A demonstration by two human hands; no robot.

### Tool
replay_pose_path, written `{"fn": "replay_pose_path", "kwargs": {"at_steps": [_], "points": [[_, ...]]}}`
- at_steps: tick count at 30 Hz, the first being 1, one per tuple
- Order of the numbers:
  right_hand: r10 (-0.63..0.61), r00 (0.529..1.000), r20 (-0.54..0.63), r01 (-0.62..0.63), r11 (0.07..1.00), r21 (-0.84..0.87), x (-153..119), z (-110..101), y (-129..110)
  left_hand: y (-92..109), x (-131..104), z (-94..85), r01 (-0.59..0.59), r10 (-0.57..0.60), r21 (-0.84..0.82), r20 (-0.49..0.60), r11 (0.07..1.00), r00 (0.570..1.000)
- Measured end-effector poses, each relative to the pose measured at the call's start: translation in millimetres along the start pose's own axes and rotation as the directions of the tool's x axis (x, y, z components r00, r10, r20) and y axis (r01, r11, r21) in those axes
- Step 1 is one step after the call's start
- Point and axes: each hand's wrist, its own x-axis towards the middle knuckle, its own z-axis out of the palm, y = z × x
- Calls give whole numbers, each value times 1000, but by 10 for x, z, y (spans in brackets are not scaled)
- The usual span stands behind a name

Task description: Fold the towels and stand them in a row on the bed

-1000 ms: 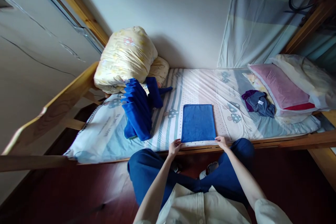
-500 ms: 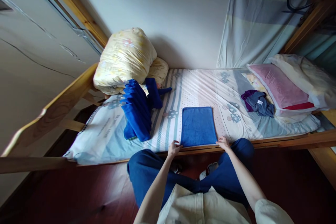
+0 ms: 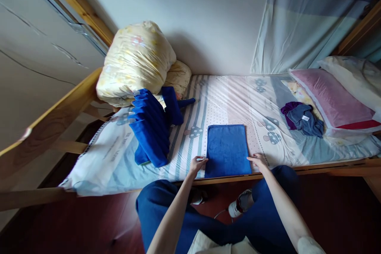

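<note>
A flat blue towel (image 3: pixel 228 149) lies spread as a near square at the front edge of the bed. My left hand (image 3: pixel 197 164) has its thumb and fingers pinched at the towel's left side, a little above the near corner. At the opposite side my right hand (image 3: pixel 258 161) pinches the right edge at about the same height. Left of the towel, a row of folded blue towels (image 3: pixel 150 127) leans in overlapping layers. Another folded blue towel (image 3: pixel 172 105) stands beside that row.
A cream quilt (image 3: pixel 137 61) is heaped at the bed's left end by a wooden rail (image 3: pixel 53 121). To the right lie crumpled purple and grey cloths (image 3: pixel 303 119) and a pink pillow (image 3: pixel 336 95). Behind the patterned mattress (image 3: pixel 229 95) are a wall and a curtain (image 3: pixel 293 27).
Both hands have moved from the towel's near corners a little way up its side edges. The towel still lies flat, and the head view has shifted slightly.
</note>
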Motion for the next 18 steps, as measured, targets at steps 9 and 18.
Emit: {"fn": "replay_pose_path", "kwargs": {"at_steps": [9,18], "points": [[-23,998,-53,23,1000,-1,791,175,-435,556,794,50,-40,18,-161,-136,986,990],[-62,989,-132,68,997,42,1444,363,-897,1074,1347,89,-122,103,-73,-221,990,970]]}}
